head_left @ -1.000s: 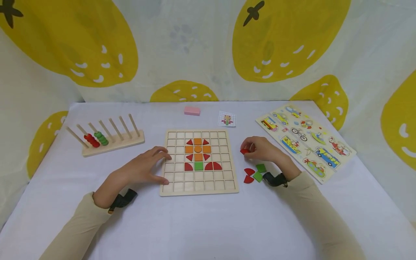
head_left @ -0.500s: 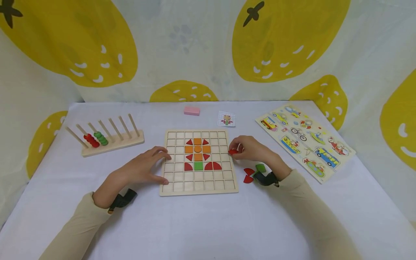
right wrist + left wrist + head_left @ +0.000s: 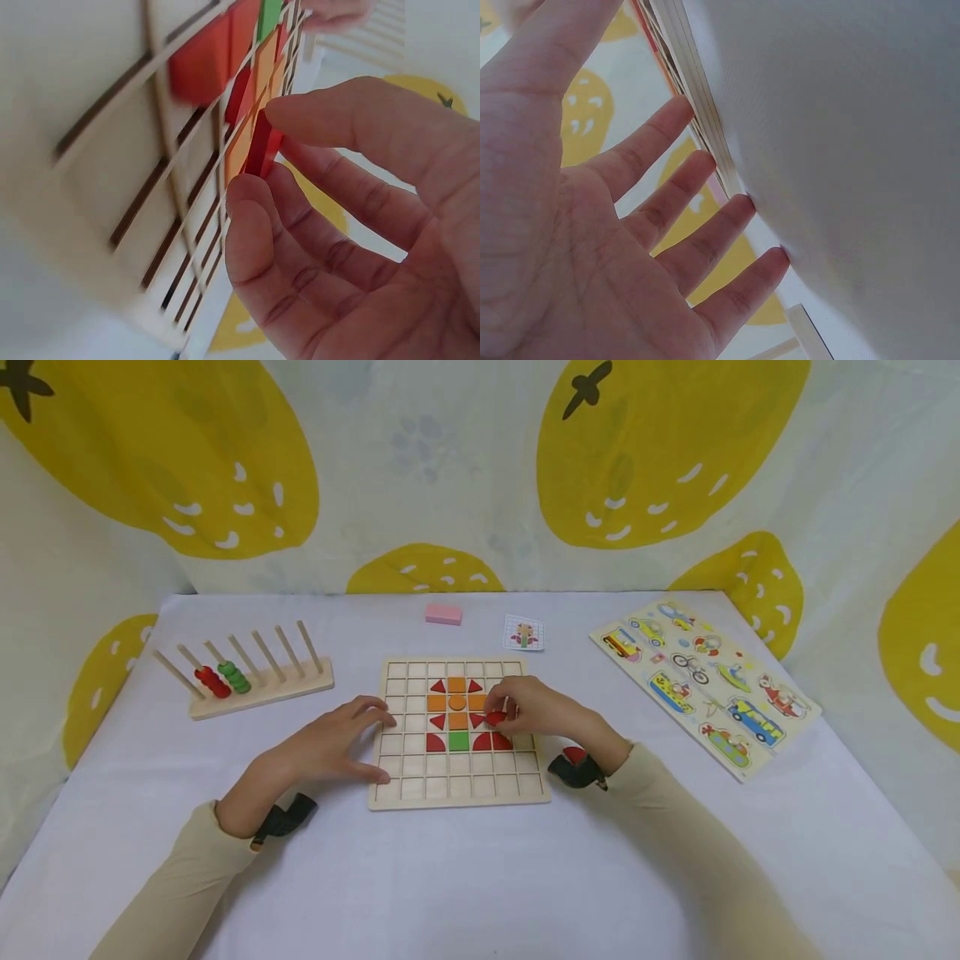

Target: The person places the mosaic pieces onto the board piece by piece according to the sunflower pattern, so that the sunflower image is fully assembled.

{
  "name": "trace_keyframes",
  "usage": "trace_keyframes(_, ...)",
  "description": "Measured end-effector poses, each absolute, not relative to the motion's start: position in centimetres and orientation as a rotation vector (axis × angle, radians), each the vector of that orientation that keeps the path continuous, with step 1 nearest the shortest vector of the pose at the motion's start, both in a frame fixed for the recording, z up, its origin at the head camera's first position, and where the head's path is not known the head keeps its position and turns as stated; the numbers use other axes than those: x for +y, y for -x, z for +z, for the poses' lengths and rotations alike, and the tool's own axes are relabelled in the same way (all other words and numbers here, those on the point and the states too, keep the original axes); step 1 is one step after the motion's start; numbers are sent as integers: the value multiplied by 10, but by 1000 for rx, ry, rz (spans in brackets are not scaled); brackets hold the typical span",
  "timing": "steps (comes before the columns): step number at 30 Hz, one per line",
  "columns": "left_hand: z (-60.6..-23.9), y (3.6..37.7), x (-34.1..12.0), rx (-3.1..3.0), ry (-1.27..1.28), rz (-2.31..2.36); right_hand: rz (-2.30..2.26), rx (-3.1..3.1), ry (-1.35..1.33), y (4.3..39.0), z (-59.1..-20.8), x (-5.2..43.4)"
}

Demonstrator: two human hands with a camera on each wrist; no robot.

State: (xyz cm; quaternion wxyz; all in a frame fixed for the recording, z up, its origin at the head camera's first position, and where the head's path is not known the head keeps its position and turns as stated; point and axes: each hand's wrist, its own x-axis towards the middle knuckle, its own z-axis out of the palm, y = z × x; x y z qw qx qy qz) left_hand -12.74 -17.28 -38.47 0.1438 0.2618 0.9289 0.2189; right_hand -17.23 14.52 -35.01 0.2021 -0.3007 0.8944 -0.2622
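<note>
A square wooden grid board lies in the middle of the table. Set in its cells are orange pieces, red triangles, a green square and red quarter-circles. My right hand is over the right part of the board and pinches another red quarter-circle piece between thumb and fingers, just above the grid. My left hand rests at the board's left edge with fingers spread. In the left wrist view its fingertips are right at the board's side.
Beside the board's right edge a loose red piece shows behind the right wrist's black strap. A pattern card and a pink block lie behind the board. A peg rack with beads stands left; a vehicle puzzle lies right.
My right hand has moved left with the red quarter-circle piece, from beside the board to over its right part. The right wrist now covers most loose pieces. The left hand stays put.
</note>
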Motion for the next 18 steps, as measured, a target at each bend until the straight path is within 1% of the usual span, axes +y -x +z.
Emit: trace_keyframes(18, -385, 128, -173, 2681, -806, 647, -631, 2414, 1138, 167, -355, 87)
